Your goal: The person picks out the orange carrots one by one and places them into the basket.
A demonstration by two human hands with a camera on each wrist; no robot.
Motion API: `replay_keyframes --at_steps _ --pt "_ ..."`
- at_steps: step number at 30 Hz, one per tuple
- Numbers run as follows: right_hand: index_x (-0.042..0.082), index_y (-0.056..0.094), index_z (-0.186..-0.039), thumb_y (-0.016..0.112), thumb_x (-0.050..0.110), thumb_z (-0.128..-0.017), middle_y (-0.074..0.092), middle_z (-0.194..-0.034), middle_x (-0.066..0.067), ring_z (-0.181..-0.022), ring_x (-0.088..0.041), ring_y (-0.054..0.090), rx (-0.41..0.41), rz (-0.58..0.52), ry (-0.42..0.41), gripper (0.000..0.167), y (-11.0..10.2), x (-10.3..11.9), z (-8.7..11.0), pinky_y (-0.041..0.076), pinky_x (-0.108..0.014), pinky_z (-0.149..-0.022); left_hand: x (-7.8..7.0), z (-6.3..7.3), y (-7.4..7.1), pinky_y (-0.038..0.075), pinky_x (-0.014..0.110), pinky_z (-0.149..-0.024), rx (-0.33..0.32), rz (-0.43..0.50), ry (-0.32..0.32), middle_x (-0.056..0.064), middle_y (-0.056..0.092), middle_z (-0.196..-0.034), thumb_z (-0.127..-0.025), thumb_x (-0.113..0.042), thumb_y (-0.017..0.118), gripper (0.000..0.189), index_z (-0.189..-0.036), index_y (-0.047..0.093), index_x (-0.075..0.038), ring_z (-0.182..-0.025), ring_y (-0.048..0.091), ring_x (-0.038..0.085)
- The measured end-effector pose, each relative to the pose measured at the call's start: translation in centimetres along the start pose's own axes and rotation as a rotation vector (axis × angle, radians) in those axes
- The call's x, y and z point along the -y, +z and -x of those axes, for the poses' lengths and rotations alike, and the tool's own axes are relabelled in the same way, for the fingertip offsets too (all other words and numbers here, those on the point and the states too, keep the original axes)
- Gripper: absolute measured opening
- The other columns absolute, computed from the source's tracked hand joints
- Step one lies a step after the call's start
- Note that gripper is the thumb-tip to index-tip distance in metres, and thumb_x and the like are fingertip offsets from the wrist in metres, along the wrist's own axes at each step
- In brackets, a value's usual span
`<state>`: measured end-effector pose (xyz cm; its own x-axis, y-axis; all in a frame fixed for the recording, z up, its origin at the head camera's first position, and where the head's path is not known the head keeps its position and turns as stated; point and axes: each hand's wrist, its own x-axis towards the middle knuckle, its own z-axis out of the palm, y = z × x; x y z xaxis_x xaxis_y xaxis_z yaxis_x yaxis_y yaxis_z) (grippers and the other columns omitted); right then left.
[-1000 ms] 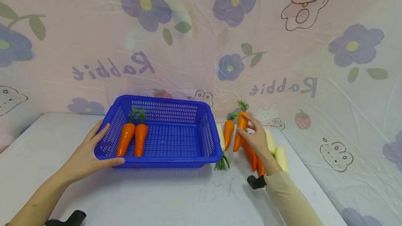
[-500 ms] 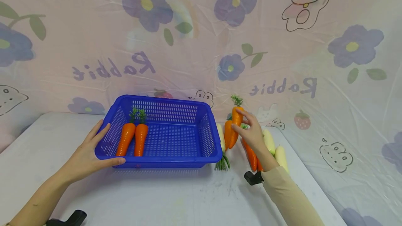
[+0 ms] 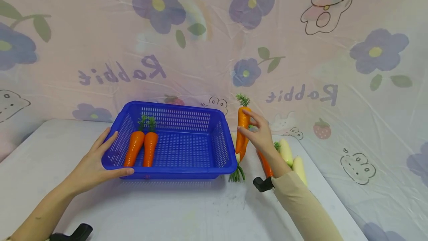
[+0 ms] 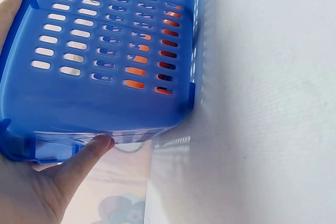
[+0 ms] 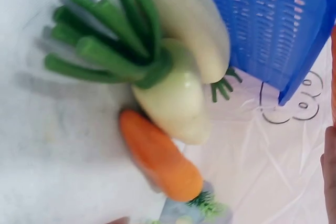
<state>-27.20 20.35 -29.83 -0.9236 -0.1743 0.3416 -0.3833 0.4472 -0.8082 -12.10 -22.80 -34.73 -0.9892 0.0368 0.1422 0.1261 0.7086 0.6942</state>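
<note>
My right hand (image 3: pixel 259 133) pinches an orange carrot (image 3: pixel 243 122) with a green leafy top, upright just off the basket's right end. Part of this carrot shows at the right edge of the right wrist view. My left hand (image 3: pixel 90 159) holds the left end of a blue plastic basket (image 3: pixel 187 170), thumb along the front rim and fingers at the side rim. Inside, at the left, lie two carrots (image 3: pixel 135 146). Below the held carrot, a white radish (image 5: pixel 176 95) with green stems lies beside another carrot (image 5: pixel 160 156), which the held one mostly covers in the head view.
Another white radish (image 5: pixel 194 19) lies against the basket's right side. Beyond my right forearm, partly hidden, are an orange carrot (image 3: pixel 265 164) and white radishes (image 3: pixel 300 168). A printed curtain (image 3: pixel 200 47) hangs behind the white table (image 3: pixel 187 211).
My right hand has moved left with the carrot, from above the right-hand pile to near the basket's right end, raising it slightly. My left hand and the basket have stayed in place.
</note>
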Motion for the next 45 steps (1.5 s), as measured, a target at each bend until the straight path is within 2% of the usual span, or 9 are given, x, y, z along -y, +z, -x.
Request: replay_keyframes --at_steps 7,15,28,37,45 --pt "0.015 0.053 -0.137 0.072 0.017 -0.085 0.041 -0.147 -0.011 -0.117 -0.038 0.053 0.020 0.019 -0.016 0.056 0.5 1.5 -0.6 0.058 -0.046 -0.081 0.0 0.0 -0.1 0.019 0.083 -0.091 -0.003 -0.006 -0.003 0.013 -0.013 -0.161 -0.075 -0.042 0.078 0.112 -0.155 0.006 -0.013 -0.139 0.003 0.058" --pt "0.020 0.054 -0.137 0.073 0.019 -0.085 0.041 -0.148 -0.007 -0.117 -0.036 0.053 0.052 0.040 -0.058 0.055 1.4 2.9 -1.2 0.055 -0.046 -0.089 -0.1 0.0 -0.1 0.020 0.083 -0.091 -0.004 -0.005 -0.005 0.013 -0.013 -0.161 -0.075 -0.043 0.078 0.112 -0.155 0.006 -0.012 -0.139 0.004 0.058" --pt "0.019 0.054 -0.137 0.073 0.019 -0.085 0.041 -0.146 -0.010 -0.115 -0.036 0.054 0.108 0.033 -0.109 0.055 2.9 5.1 -2.2 0.056 -0.046 -0.087 -0.1 0.0 -0.1 0.020 0.083 -0.092 -0.002 -0.001 -0.018 0.013 -0.013 -0.161 -0.075 -0.043 0.078 0.113 -0.155 0.006 -0.012 -0.139 0.004 0.058" --pt "0.015 0.054 -0.137 0.073 0.016 -0.085 0.040 -0.146 -0.010 -0.115 -0.037 0.054 0.138 0.003 -0.129 0.055 4.0 6.3 -2.8 0.057 -0.046 -0.085 -0.1 0.0 -0.1 0.021 0.083 -0.092 -0.005 0.004 -0.007 0.013 -0.012 -0.161 -0.074 -0.043 0.079 0.113 -0.155 0.007 -0.011 -0.139 0.005 0.058" --pt "0.018 0.055 -0.136 0.073 0.016 -0.084 0.044 -0.142 -0.008 -0.115 -0.035 0.053 0.160 0.030 -0.165 0.055 4.9 7.5 -3.3 0.058 -0.039 -0.078 -0.1 0.0 -0.1 0.022 0.083 -0.091 -0.007 0.010 -0.002 0.013 -0.011 -0.161 -0.074 -0.042 0.079 0.113 -0.155 0.007 -0.011 -0.138 0.006 0.059"
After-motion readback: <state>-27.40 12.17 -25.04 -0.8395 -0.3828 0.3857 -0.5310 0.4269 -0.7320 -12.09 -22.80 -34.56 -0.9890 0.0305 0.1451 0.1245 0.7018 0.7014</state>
